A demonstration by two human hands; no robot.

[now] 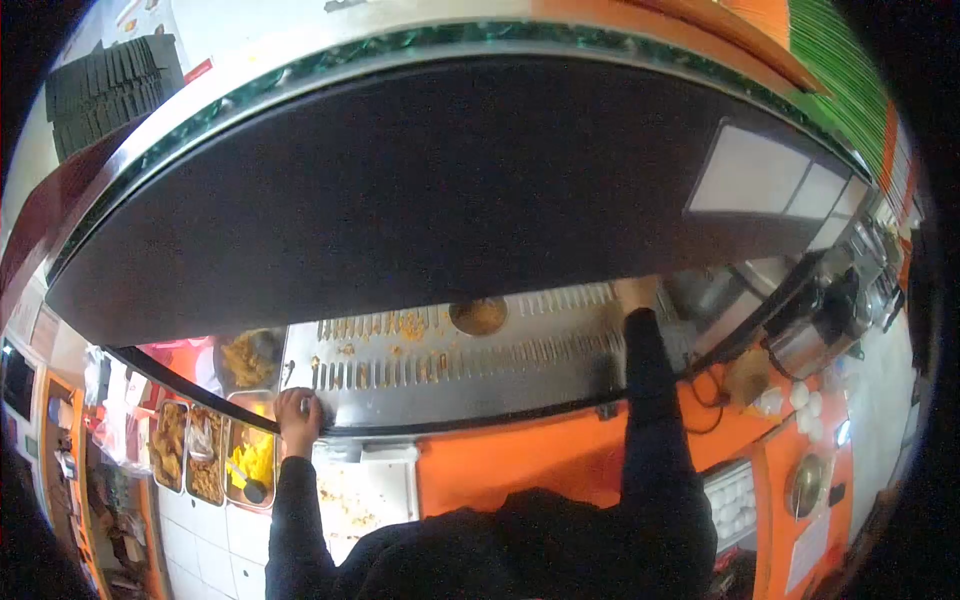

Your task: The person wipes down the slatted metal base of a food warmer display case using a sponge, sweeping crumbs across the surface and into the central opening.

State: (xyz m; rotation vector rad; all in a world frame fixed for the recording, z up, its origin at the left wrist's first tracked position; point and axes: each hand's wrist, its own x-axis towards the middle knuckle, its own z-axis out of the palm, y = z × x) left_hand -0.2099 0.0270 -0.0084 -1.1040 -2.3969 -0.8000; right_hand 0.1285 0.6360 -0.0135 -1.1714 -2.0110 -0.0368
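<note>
A long slotted metal tray (470,393) with scattered orange-brown food crumbs lies under a large dark panel (400,180). Crumbs also lie in a round hole (478,316) in the tray. My left hand (297,415) has its fingers curled over the tray's front left corner. At the tray's right end, my right hand (635,293) reaches beneath the panel's lower edge. It looks blurred and its fingers are hidden, so I cannot see whether it holds anything.
Metal pans of food, one with yellow pieces (254,455), stand at left. A white crumb-covered tray (365,495) sits below the counter edge. Eggs (733,505), a steel pot (800,345) and a cable (712,388) are at right. Black stacked containers (115,90) stand upper left.
</note>
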